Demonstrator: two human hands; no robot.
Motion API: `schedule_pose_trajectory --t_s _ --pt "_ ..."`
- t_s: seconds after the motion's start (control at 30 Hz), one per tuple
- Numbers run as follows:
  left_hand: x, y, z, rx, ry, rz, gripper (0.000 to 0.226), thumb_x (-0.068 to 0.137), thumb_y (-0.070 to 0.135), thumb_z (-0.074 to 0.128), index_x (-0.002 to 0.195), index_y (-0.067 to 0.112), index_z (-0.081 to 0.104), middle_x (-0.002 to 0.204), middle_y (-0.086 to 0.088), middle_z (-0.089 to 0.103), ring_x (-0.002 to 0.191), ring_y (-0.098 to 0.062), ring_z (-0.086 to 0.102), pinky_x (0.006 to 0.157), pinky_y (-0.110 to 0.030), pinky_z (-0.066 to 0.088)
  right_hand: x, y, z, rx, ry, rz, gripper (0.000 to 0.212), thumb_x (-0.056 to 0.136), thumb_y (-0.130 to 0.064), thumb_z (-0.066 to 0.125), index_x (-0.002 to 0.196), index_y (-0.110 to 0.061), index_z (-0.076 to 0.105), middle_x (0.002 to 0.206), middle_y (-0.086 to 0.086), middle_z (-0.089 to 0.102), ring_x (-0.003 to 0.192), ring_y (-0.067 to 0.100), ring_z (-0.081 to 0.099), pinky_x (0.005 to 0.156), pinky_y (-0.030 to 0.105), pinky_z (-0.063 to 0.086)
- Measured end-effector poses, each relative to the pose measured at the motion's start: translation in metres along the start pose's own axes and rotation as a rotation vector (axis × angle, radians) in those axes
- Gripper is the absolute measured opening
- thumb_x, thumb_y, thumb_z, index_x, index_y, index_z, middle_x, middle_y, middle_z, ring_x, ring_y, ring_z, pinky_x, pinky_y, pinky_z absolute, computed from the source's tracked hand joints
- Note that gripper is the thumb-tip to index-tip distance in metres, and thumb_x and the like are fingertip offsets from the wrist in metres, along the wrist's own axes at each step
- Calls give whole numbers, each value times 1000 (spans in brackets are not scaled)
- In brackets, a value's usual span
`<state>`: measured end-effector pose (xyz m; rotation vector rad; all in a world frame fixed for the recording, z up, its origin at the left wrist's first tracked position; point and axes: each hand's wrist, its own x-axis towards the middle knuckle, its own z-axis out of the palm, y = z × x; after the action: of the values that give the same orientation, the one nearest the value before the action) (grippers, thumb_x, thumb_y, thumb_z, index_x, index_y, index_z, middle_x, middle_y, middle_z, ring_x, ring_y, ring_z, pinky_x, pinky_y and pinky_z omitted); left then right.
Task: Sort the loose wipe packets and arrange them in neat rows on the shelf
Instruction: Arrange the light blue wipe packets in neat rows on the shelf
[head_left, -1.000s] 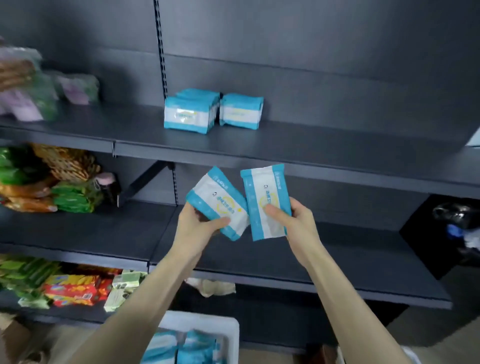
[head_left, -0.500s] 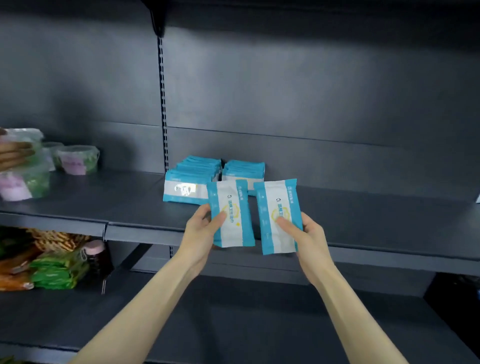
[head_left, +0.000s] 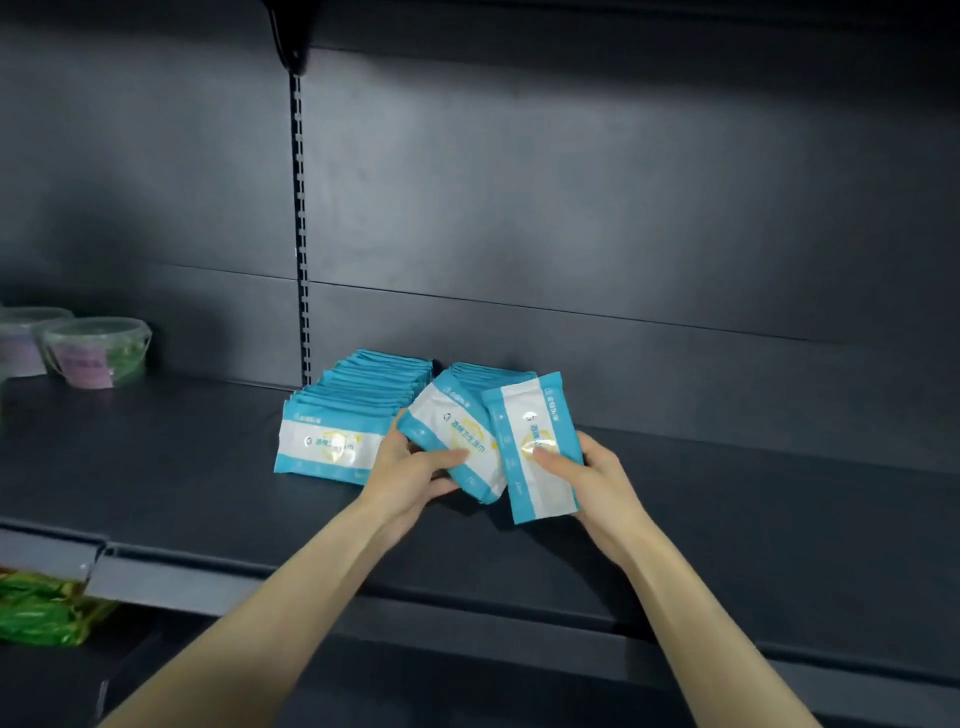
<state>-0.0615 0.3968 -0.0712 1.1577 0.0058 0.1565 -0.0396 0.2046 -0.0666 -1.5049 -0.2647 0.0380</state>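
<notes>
Two rows of blue-and-white wipe packets stand on the dark shelf (head_left: 182, 467): a left row (head_left: 343, 415) with its front label facing me and a right row (head_left: 488, 375) mostly hidden behind my hands. My left hand (head_left: 410, 475) grips a tilted wipe packet (head_left: 457, 441) in front of the right row, thumb across its face. My right hand (head_left: 597, 483) holds a second packet (head_left: 535, 447) upright beside it, thumb on its label. Both packets are over the shelf, close to the right row.
Clear plastic tubs (head_left: 96, 351) with purple labels stand at the shelf's far left. A slotted upright (head_left: 300, 223) runs up the back panel behind the rows. Green packages (head_left: 41, 613) lie on the lower shelf at left. To the right of the packets the shelf is bare.
Both hands have carried their packets up from below the shelf and forward onto it, up to the right row. The left packet has tilted. The view has risen and closed in.
</notes>
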Motion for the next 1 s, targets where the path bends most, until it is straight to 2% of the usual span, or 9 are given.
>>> schedule_pose_trajectory --t_s 0.13,0.23,0.3,0.43,0.5,0.57,0.73,0.87,1.0 --pt "12 5 -1 -103 5 -60 23 93 6 55 113 15 59 104 -7 72 99 -23 67 83 -46 55 21 0 -6 -22 -6 3 29 86 -17 70 113 -10 62 107 4 72 97 23 69 80 38 55" --pt "20 18 -12 308 17 63 18 86 4 65 103 11 65 98 -6 73 98 -24 68 82 -34 55 29 -3 -13 -46 -1 9 30 85 -18 70 112 -9 63 107 5 72 97 23 69 84 41 56" --pt "25 29 -15 578 -49 125 33 78 -1 72 103 18 60 100 -7 72 95 -23 69 80 -30 55 33 -6 -18 -56 -1 10 31 85 -18 70 113 -8 63 106 4 72 97 23 70 83 41 56" --pt "48 43 -7 1095 -174 164 69 69 7 81 126 25 46 111 -2 59 103 -21 56 86 -34 49 40 -12 -20 -105 16 0 29 84 -15 71 112 -8 63 106 4 72 94 21 70 76 36 57" --pt "57 42 1 1348 -149 268 58 73 13 78 122 23 49 89 1 57 85 -19 55 70 -31 45 44 -13 -21 -137 39 1 29 84 -15 72 110 -9 64 104 3 72 92 19 70 71 31 56" --pt "63 39 8 1525 -123 362 48 79 21 73 121 21 50 85 -3 58 85 -24 56 71 -34 45 48 -12 -23 -175 56 7 28 83 -16 73 110 -10 65 103 2 72 91 18 70 67 27 55" --pt "79 31 8 1791 -111 385 49 88 35 64 129 14 48 122 -9 56 109 -28 54 84 -36 44 58 -12 -22 -215 75 17 25 84 -13 72 108 -9 65 102 3 71 89 18 69 66 26 54" --pt "90 30 5 1949 -72 436 44 87 40 63 119 11 51 120 -7 58 107 -27 56 85 -34 42 63 -15 -19 -335 90 -28 9 87 -7 65 94 -12 63 99 1 69 85 15 65 63 23 48" --pt "93 32 4 1986 -55 514 48 86 37 64 122 12 44 117 -6 57 105 -26 56 89 -36 39 64 -11 -13 -483 89 -138 11 84 -6 68 93 -13 67 93 0 69 81 15 64 63 18 48"
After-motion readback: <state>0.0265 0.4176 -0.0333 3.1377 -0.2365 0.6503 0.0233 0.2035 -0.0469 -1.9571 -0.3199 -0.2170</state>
